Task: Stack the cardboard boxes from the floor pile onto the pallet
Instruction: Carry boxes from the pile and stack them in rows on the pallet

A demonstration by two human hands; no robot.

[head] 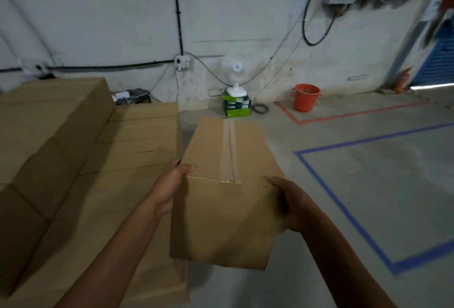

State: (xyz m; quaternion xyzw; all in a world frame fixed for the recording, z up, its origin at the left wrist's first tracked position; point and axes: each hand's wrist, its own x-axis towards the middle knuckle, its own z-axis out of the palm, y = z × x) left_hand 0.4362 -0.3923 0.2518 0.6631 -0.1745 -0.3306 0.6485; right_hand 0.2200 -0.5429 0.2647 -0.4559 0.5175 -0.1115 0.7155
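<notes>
Grip: left hand (172,184) clasps the near left corner of the box (226,184), thumb lying on top. The right hand (292,204) curls round the near right corner, with the fingers wrapped on the front face.
Box: plain brown cardboard, oblong, matt. It is held in the air over the floor (368,184), just right of the stacked boxes (61,135). A glossy clear tape strip runs along the top seam.
Stacked boxes: same brown cardboard, square-edged, in stepped tiers at left. What they rest on is hidden.
Floor: smooth grey concrete. Blue tape (344,209) marks a corner at right, and a red line (344,116) lies farther back.
Fan: white (234,71), with a round cage, standing on green cartons (237,106) against the wall (98,12).
Bucket: orange plastic (305,97), round and tapered, near the red line's corner.
Wall: pale, stained, crossed by black cables.
</notes>
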